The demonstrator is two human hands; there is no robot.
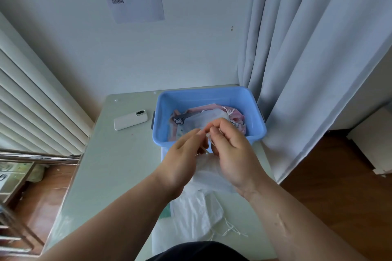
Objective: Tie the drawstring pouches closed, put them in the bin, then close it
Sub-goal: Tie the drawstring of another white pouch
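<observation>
A blue plastic bin (pixel 212 94) stands open at the table's far right, with several pouches (pixel 201 117) in it, white and pink. My left hand (pixel 182 159) and my right hand (pixel 231 152) meet just in front of the bin. Both pinch the thin drawstring of a white pouch (pixel 209 172) that hangs below them. More white pouches (pixel 195 212) lie on the table near me, their loose strings (pixel 231 230) trailing to the right. I see no lid for the bin.
A white phone (pixel 130 120) lies on the pale table (pixel 110 165) left of the bin. A grey curtain (pixel 307 70) hangs at the right, a radiator (pixel 36 108) at the left. The wall is close behind the table.
</observation>
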